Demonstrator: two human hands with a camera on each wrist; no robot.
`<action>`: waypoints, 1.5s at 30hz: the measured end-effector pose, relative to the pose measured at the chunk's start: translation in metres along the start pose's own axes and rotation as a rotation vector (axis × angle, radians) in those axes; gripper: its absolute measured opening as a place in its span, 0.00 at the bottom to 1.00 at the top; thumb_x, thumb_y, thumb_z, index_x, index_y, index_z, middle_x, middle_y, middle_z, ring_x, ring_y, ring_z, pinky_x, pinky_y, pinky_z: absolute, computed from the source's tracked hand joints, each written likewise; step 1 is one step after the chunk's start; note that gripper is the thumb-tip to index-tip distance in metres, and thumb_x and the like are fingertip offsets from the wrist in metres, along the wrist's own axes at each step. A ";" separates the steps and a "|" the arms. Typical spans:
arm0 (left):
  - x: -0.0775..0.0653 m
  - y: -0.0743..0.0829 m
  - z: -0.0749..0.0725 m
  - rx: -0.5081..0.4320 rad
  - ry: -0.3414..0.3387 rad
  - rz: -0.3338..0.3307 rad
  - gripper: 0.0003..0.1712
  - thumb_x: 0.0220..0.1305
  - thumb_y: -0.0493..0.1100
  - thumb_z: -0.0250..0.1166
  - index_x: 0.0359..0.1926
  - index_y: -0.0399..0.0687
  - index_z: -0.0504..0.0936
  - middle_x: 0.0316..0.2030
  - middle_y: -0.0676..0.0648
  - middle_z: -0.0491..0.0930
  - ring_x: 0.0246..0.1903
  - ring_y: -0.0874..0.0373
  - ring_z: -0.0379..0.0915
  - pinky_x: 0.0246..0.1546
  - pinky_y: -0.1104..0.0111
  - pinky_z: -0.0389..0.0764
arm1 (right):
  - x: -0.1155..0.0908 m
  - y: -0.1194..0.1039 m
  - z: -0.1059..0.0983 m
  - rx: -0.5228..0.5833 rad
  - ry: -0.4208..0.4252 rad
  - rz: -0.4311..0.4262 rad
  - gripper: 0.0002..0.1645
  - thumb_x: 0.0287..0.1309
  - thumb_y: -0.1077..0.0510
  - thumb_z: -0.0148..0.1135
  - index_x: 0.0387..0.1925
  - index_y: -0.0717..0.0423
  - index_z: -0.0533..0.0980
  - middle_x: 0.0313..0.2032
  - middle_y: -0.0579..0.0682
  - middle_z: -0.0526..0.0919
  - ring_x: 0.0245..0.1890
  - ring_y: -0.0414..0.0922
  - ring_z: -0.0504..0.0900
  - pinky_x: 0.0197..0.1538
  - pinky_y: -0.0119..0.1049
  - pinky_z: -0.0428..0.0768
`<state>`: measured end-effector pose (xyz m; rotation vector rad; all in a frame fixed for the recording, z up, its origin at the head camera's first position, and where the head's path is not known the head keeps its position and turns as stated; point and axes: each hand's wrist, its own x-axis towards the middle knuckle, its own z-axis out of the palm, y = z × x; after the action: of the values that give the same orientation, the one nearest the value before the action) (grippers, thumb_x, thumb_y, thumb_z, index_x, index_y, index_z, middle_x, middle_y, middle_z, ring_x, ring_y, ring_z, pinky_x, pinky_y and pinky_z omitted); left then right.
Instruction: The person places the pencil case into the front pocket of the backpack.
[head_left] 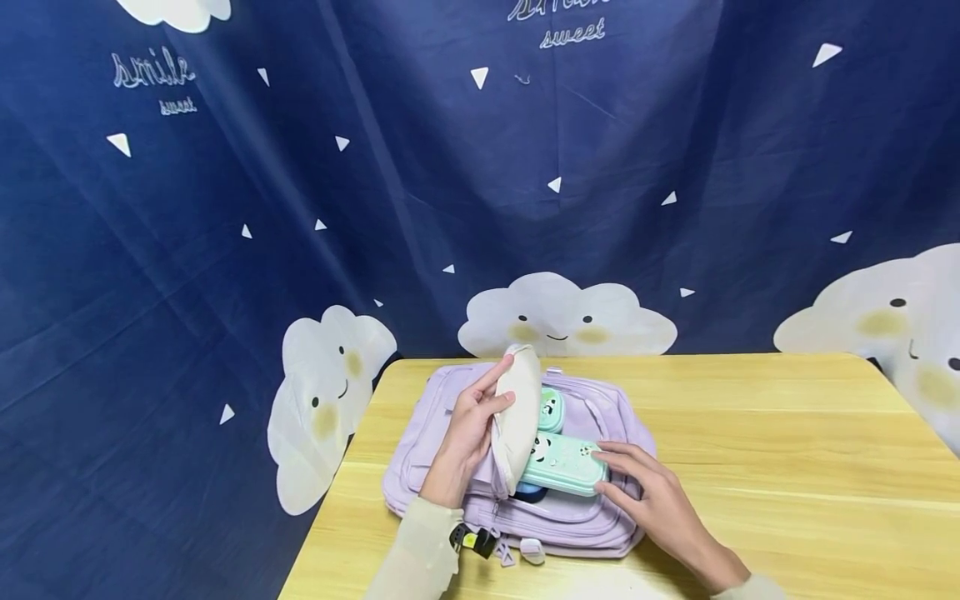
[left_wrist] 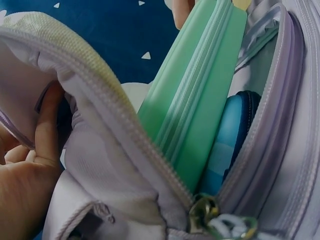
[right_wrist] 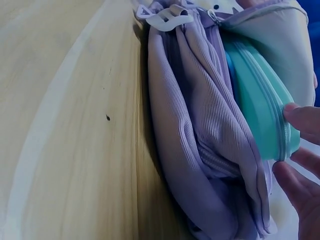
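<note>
A lilac backpack (head_left: pixel 577 533) lies on the table with its front pocket unzipped. My left hand (head_left: pixel 468 421) grips the pocket's flap (head_left: pixel 519 417) and holds it up, pale lining showing. Partly inside the pocket is a mint-green pencil case (head_left: pixel 566 464) with a panda print and a zip along its side (left_wrist: pixel 192 85). My right hand (head_left: pixel 652 496) holds the case's outer end, thumb on one side and fingers on the other, as the right wrist view shows. Beside it sit a small round green panda case (head_left: pixel 551 408) and a blue case (left_wrist: pixel 227 135), partly hidden under the pencil case.
The wooden table (head_left: pixel 787 442) extends to the right of the backpack. A dark blue curtain (head_left: pixel 420 167) with clouds and triangles hangs behind and to the left. Zip pulls and a strap buckle (head_left: pixel 532 550) lie at the backpack's near edge.
</note>
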<state>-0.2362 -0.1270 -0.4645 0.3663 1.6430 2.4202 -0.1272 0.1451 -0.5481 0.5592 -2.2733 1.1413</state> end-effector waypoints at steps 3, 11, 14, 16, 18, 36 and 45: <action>-0.001 0.000 0.000 -0.002 0.001 0.007 0.39 0.72 0.22 0.57 0.82 0.35 0.65 0.85 0.41 0.58 0.84 0.50 0.50 0.69 0.74 0.77 | 0.002 -0.002 0.005 0.024 0.010 -0.019 0.29 0.50 0.62 0.86 0.56 0.49 0.89 0.59 0.48 0.89 0.60 0.44 0.86 0.71 0.13 0.64; -0.003 0.000 0.003 0.001 -0.015 0.018 0.39 0.73 0.24 0.57 0.83 0.36 0.63 0.84 0.39 0.59 0.82 0.48 0.58 0.65 0.73 0.81 | 0.009 -0.010 0.024 0.029 0.001 0.001 0.27 0.53 0.59 0.85 0.56 0.48 0.89 0.59 0.46 0.89 0.58 0.49 0.87 0.68 0.11 0.66; -0.004 0.000 0.004 -0.002 -0.007 0.022 0.39 0.73 0.24 0.57 0.83 0.36 0.63 0.84 0.39 0.60 0.82 0.48 0.57 0.66 0.73 0.81 | 0.013 -0.013 0.030 0.025 -0.006 0.013 0.27 0.54 0.59 0.84 0.57 0.47 0.89 0.59 0.45 0.89 0.58 0.50 0.87 0.67 0.11 0.66; -0.005 0.000 0.005 -0.002 -0.005 0.029 0.39 0.73 0.24 0.57 0.83 0.36 0.63 0.84 0.39 0.59 0.83 0.48 0.55 0.67 0.73 0.80 | 0.014 -0.015 0.033 0.029 -0.012 0.023 0.27 0.55 0.58 0.84 0.57 0.47 0.89 0.59 0.46 0.89 0.59 0.50 0.88 0.66 0.12 0.69; -0.005 0.000 0.005 -0.001 -0.002 0.035 0.39 0.72 0.24 0.57 0.83 0.35 0.63 0.84 0.38 0.59 0.83 0.48 0.55 0.67 0.73 0.79 | 0.016 -0.016 0.035 0.028 -0.020 0.035 0.26 0.55 0.57 0.84 0.57 0.47 0.89 0.60 0.45 0.89 0.58 0.49 0.88 0.64 0.16 0.74; -0.001 -0.006 0.008 -0.022 0.005 0.039 0.39 0.73 0.23 0.56 0.83 0.35 0.63 0.83 0.35 0.62 0.80 0.47 0.61 0.67 0.71 0.81 | 0.027 -0.023 0.048 0.101 -0.034 0.102 0.24 0.58 0.58 0.83 0.56 0.52 0.89 0.59 0.49 0.89 0.52 0.45 0.91 0.57 0.36 0.89; -0.001 -0.008 0.010 -0.027 -0.006 0.040 0.39 0.74 0.23 0.55 0.83 0.35 0.62 0.83 0.36 0.61 0.81 0.47 0.59 0.68 0.71 0.80 | 0.030 -0.021 0.052 0.129 -0.035 0.119 0.23 0.61 0.58 0.80 0.58 0.51 0.89 0.60 0.51 0.89 0.52 0.50 0.92 0.56 0.41 0.91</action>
<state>-0.2322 -0.1156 -0.4686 0.4046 1.6147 2.4648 -0.1528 0.0873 -0.5427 0.5023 -2.2999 1.3537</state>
